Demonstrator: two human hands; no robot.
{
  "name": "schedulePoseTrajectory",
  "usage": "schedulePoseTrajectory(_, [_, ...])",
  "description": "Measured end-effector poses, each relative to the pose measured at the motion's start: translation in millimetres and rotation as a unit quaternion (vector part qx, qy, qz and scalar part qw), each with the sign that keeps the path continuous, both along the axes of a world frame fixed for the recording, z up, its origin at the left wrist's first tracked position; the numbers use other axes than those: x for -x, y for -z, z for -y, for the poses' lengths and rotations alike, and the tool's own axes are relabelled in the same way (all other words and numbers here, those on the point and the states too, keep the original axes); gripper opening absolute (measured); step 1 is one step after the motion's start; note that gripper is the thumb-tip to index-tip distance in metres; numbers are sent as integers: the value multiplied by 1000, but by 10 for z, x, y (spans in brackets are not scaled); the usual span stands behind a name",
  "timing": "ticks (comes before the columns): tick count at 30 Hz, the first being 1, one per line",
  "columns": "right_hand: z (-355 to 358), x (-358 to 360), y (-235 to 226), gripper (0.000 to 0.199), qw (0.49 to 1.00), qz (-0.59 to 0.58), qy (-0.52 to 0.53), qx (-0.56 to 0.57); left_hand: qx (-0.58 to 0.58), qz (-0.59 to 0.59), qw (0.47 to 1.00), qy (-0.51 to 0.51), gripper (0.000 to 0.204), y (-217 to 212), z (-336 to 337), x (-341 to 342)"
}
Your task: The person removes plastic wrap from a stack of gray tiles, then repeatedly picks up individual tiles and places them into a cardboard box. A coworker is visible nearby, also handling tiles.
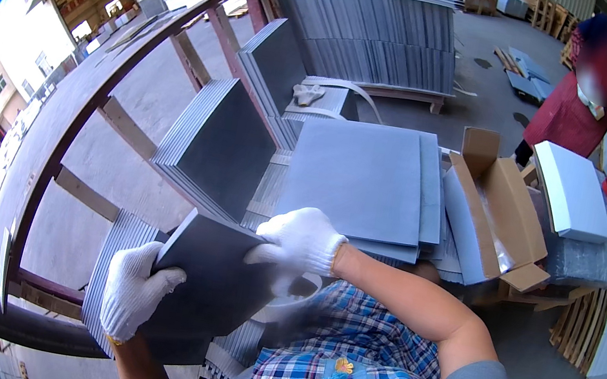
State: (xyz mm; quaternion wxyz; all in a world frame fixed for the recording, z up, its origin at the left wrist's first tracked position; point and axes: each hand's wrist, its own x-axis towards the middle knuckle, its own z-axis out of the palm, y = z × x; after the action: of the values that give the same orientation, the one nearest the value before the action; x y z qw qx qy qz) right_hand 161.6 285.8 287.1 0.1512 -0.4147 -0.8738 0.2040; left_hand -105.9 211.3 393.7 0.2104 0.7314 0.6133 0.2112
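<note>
You have a dark grey tile (214, 275) between your two gloved hands, held up in front of you at a tilt. Your left hand (135, 290) is closed on its left edge, thumb laid over the face; your right hand (303, 241) grips near its upper right corner, fingertips bent at the edge. The tile looks like stone or ceramic, so expect it to be fairly heavy, fully stiff and brittle at the corners. Its smooth face may slide under knit gloves, so your best hold is on opposite edges, with fingers behind and thumbs in front.

The broad face is turned up toward you and to the right of your left hand, and the pale, thin edge runs upward from just beside your left thumb. The lower end merges with dark surfaces, so you cannot tell the long axis for sure.

Leaning tiles (122, 244) stand just beside your left hand, another upright row (224, 149) stands beyond both hands, and a flat pile (357, 178) lies past your right hand, with an open carton (503, 209) farther right.
</note>
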Motion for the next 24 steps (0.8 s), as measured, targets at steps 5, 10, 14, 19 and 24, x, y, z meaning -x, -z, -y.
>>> schedulePoseTrajectory(5, [132,-812,-348,65,990,-8,140,-6,26,62,987,146,20,-206,-774,-538])
schedulePoseTrajectory(10, [49,-1539,-572,57,978,79,142,-132,-12,80,970,229,38,-219,-1457,-1211])
schedulePoseTrajectory(14, [-96,-2035,-635,58,957,190,187,-115,30,64,955,288,50,-142,-2123,-1841])
schedulePoseTrajectory(19, [-147,-2360,-570,62,940,97,320,63,71,36,936,343,44,80,-2702,-2565])
schedulePoseTrajectory(24, [-326,-2704,23,70,895,-51,424,126,80,-2,927,367,43,352,-2981,-3133])
